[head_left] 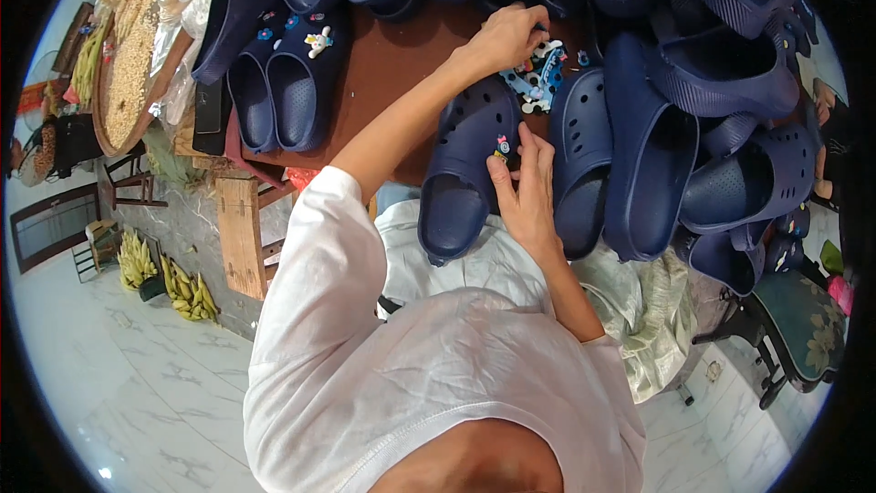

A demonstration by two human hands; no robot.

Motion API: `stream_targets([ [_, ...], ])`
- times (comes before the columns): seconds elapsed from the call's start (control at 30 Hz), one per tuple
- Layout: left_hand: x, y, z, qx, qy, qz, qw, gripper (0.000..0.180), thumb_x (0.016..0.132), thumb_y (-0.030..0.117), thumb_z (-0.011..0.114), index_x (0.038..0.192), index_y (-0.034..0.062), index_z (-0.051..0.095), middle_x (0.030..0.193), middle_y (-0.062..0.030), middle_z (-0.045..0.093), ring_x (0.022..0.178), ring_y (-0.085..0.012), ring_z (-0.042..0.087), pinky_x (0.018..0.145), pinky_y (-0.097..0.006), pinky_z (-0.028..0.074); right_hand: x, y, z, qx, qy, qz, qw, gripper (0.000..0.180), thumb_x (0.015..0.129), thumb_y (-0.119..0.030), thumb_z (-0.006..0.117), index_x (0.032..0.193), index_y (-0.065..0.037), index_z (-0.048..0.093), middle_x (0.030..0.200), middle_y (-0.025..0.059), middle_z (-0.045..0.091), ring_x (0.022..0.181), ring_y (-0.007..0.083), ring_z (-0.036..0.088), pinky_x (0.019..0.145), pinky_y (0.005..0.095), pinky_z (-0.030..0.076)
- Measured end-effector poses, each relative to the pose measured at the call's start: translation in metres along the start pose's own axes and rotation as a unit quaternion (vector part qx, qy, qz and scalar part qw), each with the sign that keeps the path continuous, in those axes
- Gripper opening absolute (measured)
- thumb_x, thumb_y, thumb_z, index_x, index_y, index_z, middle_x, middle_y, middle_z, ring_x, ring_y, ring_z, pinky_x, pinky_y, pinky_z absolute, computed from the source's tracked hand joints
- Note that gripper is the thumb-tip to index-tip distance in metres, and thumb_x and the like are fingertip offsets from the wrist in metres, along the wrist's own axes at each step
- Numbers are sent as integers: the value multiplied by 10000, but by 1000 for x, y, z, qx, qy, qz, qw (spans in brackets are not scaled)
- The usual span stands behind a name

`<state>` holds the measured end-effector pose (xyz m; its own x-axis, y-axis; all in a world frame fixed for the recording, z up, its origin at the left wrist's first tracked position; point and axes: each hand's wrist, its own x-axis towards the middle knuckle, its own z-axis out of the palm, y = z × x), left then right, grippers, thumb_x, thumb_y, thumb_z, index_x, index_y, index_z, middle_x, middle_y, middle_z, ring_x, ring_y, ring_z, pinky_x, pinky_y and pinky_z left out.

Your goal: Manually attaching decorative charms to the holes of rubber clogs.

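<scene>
Near the middle of the frame a navy clog (465,169) lies on the brown tabletop (388,73), its toe toward the top and its open heel toward the person. The right hand (527,187) rests on the clog's right side, fingers narrowed around a small colourful charm (502,145) pressed against the perforated upper; thumb and forefinger pinch at that charm. The left hand (506,36), reaching in from the white-sleeved arm across the centre, sits above the clog near the top middle of the frame, its fingers curled closed and dipping into a pile of small mixed-colour charms (543,78) that lies just beyond the clog's toe; what it grips, if anything, cannot be told. Just right of the held clog stands a second navy clog (580,160), and further right a heap of navy clogs (721,100) fills the right side of the frame. In the upper left a pair of navy clogs (287,87) already carries charms, among them a white figure (318,40). At the far left edge a round tray of pale grains (128,64) sits beside the tabletop, and bunches of bananas (164,278) lie on the tiled floor in the lower left.
</scene>
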<state>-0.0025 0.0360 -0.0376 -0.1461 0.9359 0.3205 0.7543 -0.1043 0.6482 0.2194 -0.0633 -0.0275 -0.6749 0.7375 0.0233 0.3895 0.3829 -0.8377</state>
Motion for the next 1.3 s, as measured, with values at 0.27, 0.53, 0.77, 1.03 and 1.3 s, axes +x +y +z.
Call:
stream_targets([
  [0.27, -1, 2, 17, 98, 24, 20, 995, 241, 938, 274, 629, 1038, 66, 700, 913, -165, 632, 822, -348, 665, 719, -424, 545, 3, -6, 4, -59, 12, -19, 998, 702, 971, -378, 584, 1418, 108, 345, 1287, 264, 409, 1181, 413, 449, 1026, 466, 367],
  [0.53, -62, 48, -38, 49, 78, -13, 996, 247, 937, 216, 636, 1127, 68, 693, 984, -131, 651, 919, -335, 653, 774, -408, 527, -1, 2, -1, -24, -10, -3, 1000, 644, 1002, -348, 543, 1424, 99, 351, 1291, 260, 423, 1180, 405, 468, 1021, 445, 380],
  [0.77, -170, 109, -70, -19, 110, -119, 987, 272, 863, 99, 690, 1129, 42, 686, 1145, -158, 648, 1064, -324, 617, 887, -376, 497, 18, -5, -13, 39, -35, 62, 997, 583, 1011, -344, 544, 1390, 74, 397, 1213, 248, 477, 1093, 409, 538, 957, 456, 430],
  [1.03, -194, 117, -30, 21, 145, -141, 979, 544, 728, 266, 817, 1213, 85, 649, 1334, -189, 505, 1238, -395, 439, 1039, -488, 363, 43, 0, -9, -105, -55, 80, 990, 642, 985, -460, 558, 1378, 36, 448, 1138, 218, 516, 856, 309, 600, 831, 412, 487],
  [1.3, -184, 115, -34, 47, 170, -105, 979, 470, 695, 181, 788, 1138, 91, 662, 1287, -168, 530, 1223, -389, 458, 1024, -478, 374, 53, -8, -9, -97, -60, 54, 992, 570, 1018, -386, 485, 1346, 76, 427, 1234, 318, 480, 1106, 495, 550, 952, 522, 452],
])
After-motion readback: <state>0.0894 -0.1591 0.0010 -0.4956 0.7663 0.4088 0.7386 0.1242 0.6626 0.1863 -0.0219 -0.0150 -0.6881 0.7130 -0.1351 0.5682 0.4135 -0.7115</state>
